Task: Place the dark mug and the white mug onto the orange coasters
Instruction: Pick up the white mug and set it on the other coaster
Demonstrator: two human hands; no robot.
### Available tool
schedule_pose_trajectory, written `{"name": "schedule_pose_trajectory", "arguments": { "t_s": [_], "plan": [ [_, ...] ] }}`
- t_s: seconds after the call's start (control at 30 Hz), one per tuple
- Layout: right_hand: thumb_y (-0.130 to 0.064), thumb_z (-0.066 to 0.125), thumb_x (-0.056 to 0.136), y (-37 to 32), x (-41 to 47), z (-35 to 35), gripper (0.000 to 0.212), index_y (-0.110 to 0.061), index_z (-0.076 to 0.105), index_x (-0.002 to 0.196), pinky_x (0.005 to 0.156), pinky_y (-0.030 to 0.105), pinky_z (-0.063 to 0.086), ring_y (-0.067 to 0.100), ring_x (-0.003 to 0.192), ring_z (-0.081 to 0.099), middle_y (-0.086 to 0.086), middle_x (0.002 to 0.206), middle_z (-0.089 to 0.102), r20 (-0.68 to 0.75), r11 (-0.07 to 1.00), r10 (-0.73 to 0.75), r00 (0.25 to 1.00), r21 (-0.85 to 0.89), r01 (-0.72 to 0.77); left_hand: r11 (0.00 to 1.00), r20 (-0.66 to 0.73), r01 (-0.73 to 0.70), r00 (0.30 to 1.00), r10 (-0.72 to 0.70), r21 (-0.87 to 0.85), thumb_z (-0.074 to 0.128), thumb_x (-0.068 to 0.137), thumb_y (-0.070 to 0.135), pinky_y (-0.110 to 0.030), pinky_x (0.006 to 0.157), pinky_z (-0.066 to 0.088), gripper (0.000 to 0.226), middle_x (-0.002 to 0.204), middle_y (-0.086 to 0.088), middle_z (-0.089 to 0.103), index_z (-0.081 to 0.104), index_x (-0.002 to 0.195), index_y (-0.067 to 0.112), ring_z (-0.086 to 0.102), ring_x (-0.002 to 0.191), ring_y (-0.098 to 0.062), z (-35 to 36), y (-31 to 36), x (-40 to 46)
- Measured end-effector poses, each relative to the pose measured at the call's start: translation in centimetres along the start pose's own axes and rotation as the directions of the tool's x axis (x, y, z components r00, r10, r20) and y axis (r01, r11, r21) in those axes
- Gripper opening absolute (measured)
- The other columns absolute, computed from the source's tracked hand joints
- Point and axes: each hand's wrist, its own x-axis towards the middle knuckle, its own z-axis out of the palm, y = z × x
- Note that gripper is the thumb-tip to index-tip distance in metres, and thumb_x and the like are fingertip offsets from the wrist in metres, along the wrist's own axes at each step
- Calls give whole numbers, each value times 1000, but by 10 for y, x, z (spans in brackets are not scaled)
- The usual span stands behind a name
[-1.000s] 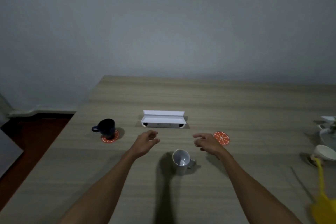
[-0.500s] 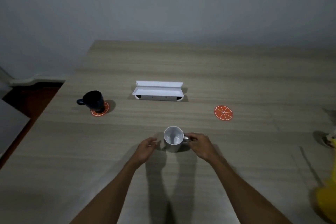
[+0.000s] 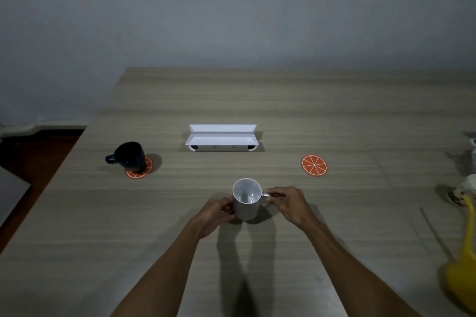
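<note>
The white mug [image 3: 246, 199] stood upright on the desk [image 3: 334, 116], close in front of the person and about midway between the two orange coasters. The left hand [image 3: 215, 212] was curled against the mug's left side, fingers touching the wall, while the right hand [image 3: 289, 204] had closed thumb and fingers on the handle, which pointed to the person's right. Both hands, then, were shut on the mug, though its base appeared to rest on the wood, its shadow meeting it with no gap. The dark mug [image 3: 128, 157] already sat on the left coaster [image 3: 140, 168], a little off its centre toward the far left edge, with its handle turned left, so that half of the job looked finished. The right coaster [image 3: 314, 165] lay bare, well apart from the white mug, farther out and to the right. I judged the step in hand to be the pick-up of the white mug. The next move would call for a clean lift and a carry up and to the right, then a level set-down over the middle of the orange disc. The white box [image 3: 222, 137] at the back of the desk lay off that path, as did the yellow thing [image 3: 461, 273] and the crockery [image 3: 466, 188] at the right edge, so little stood in the way. The chief care would be setting the mug down squarely on the small coaster.
</note>
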Motion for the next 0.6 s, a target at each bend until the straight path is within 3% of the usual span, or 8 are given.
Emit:
{"name": "schedule_pose_trajectory", "arguments": {
  "t_s": [0.1,0.17,0.23,0.33,0.4,0.5,0.6],
  "plan": [
    [-13,78,76,-29,3,-20,27,-11,76,103,85,16,54,-6,84,69,-4,98,77,-24,1000,-17,1000,-21,17,999,56,-41,998,43,-31,54,97,20,-32,83,58,24,91,-11,69,67,105,1,67,86,-24,5,32,-13],
    [-15,78,76,-50,7,-36,29,-10,76,104,78,9,49,-9,80,67,-3,98,76,-45,999,-35,998,-29,33,996,89,-87,992,90,-32,55,97,19,-37,92,55,22,85,-10,69,69,99,2,66,83,-24,10,57,-20],
    [-17,78,76,-68,11,-51,28,-11,76,104,76,12,48,-9,78,66,-3,95,77,-82,999,-42,996,-25,40,990,118,-139,983,142,-36,55,97,16,-44,101,50,21,86,-12,67,70,94,2,64,81,-24,18,82,-25],
    [-17,79,75,-86,17,-70,24,-15,77,98,70,5,44,-18,71,63,-9,87,75,-167,999,-39,985,-18,36,981,144,-195,970,196,-23,55,96,13,-47,103,49,18,88,-14,64,68,95,1,62,81,-25,30,113,-28],
    [-19,80,73,-91,21,-81,26,-14,78,99,70,3,45,-13,74,65,-8,89,76,-198,999,-48,979,-23,44,976,159,-218,964,212,19,55,97,13,-45,99,50,16,89,-14,62,66,96,3,61,82,-26,40,128,-28],
    [-19,80,72,-93,29,-98,24,-16,79,96,75,13,49,2,81,70,-5,89,78,-225,999,-36,974,-17,33,973,164,-226,963,215,52,53,98,21,-43,99,50,20,88,-13,59,65,97,4,58,85,-25,57,143,-18],
    [-15,79,72,-84,39,-118,22,-16,79,94,72,3,46,0,82,69,-4,89,77,-250,999,-48,967,-33,41,975,136,-220,968,213,41,56,97,29,-46,102,49,31,85,-13,58,63,100,-2,57,85,-25,79,151,3]
  ]
}}
